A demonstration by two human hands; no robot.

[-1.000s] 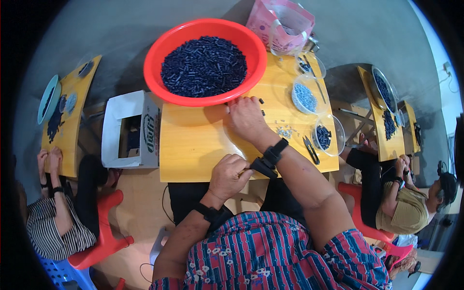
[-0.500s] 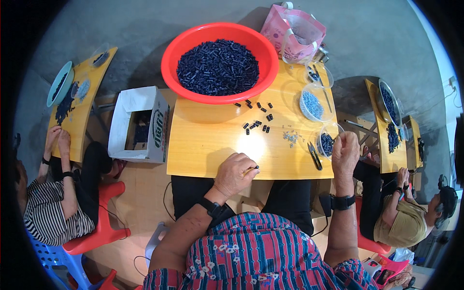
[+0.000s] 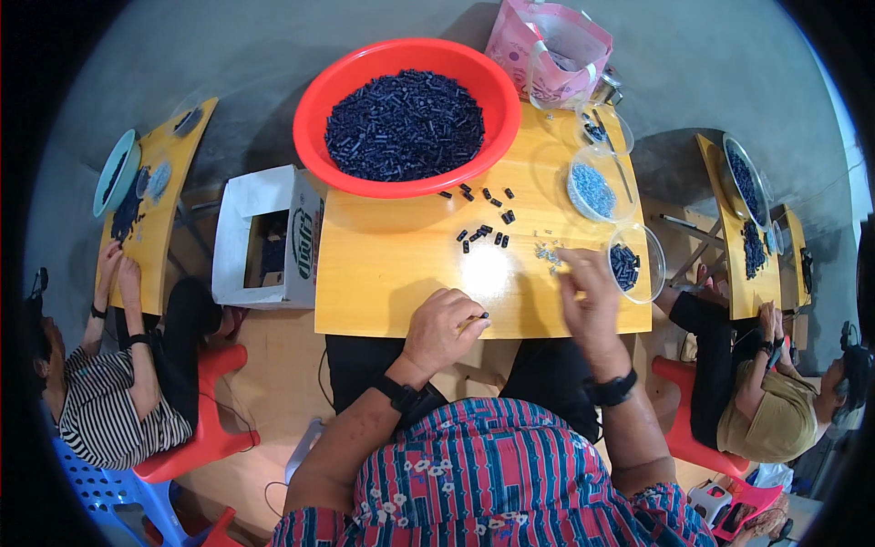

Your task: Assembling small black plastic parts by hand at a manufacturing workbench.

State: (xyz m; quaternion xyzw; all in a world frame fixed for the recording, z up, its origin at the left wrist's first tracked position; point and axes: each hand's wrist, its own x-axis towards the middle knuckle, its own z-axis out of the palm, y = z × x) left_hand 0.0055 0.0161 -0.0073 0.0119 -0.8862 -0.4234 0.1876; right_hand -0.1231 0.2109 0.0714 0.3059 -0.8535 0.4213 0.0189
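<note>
My left hand point(image 3: 443, 334) rests at the near edge of the yellow table, its fingers closed on a small black plastic piece point(image 3: 482, 316) whose end pokes out by the thumb. My right hand point(image 3: 591, 296), slightly blurred, hovers at a scatter of tiny silvery metal parts point(image 3: 547, 250), thumb and fingers apart. Beyond my left hand lie several loose black pieces point(image 3: 486, 232), short and rectangular. Right of my right hand stands a clear round tub point(image 3: 625, 266) of black pieces. The black thread snips seen earlier are hidden behind my right hand.
A big red basin point(image 3: 310, 137) heaped with black pieces stands at the back. Clear tubs with small bluish parts point(image 3: 592, 191) and a stick-like tool point(image 3: 623, 179) sit at right, near a pink bag point(image 3: 547, 64). A white carton point(image 3: 260, 237) is at left; people work at both side tables.
My right hand has moved left and inward, from beside the tub of black pieces to the silvery parts. My left hand keeps its place and its hold. The view has shifted slightly.
</note>
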